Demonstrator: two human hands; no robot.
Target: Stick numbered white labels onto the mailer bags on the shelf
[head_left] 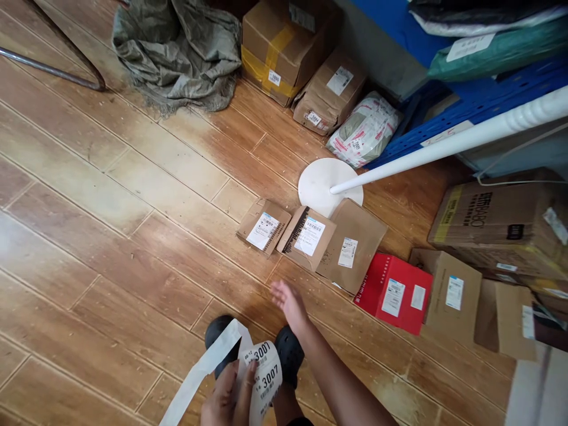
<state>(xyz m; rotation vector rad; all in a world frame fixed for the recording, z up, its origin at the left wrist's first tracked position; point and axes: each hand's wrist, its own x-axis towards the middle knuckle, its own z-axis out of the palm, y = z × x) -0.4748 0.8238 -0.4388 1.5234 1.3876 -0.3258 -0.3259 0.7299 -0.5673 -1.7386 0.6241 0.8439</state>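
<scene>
My left hand [229, 395] is closed around a strip of white printed labels [270, 378]; "3007" shows on them. A bare length of the strip trails down to the lower left. My right hand [287, 303] reaches over the floor above my shoe, fingers stretched out and holding nothing. Nearest to it lie flattish cardboard parcels with shipping labels: a small one [265, 228], one with a dark printed edge [307, 238] and a larger one [352, 245]. A red parcel [394, 294] continues the row. My right hand touches none of them.
A white pole [426, 148] rises from a round base [326, 182] beside the row. Behind are taped boxes [284, 50], a wrapped bundle [366, 127] and blue shelving [437, 133]. Grey cloth [177, 56] and a bent metal bar [66, 44] lie upper left. Dark shoes [289, 355] stand below.
</scene>
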